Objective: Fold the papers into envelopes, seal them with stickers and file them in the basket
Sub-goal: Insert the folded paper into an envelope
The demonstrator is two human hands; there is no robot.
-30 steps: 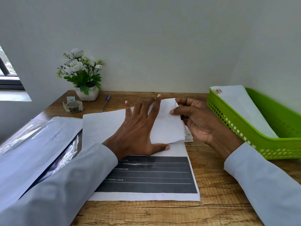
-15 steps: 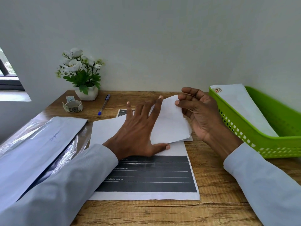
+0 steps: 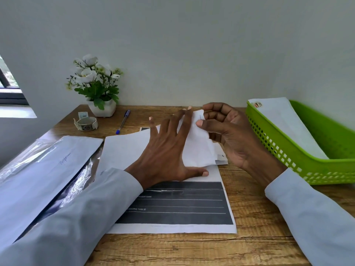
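A white sheet of paper lies partly folded near the middle of the light-brown wooden table. Its right flap stands up off the surface, creased and slightly crumpled along its raised edge, while the left part stays flat. The left hand presses palm-down on that flat part, fingers spread and pointing toward 1 o'clock, thumb stretched out toward 3 o'clock; it grips nothing. The right hand pinches the raised flap's top corner between thumb and curled fingers. Under the folded sheet, toward 6 o'clock, lies a printed white form with a black block and white lines. More white paper edges show under the flap at 3 o'clock.

At 3 o'clock from the hands sits a lime-green perforated plastic basket, with a finished white envelope bearing a small coloured sticker leaning inside it. At 9 o'clock lies a clear plastic sleeve holding pale paper. Toward 11 o'clock are a roll of stickers, a blue-capped pen, and a white pot of white flowers.
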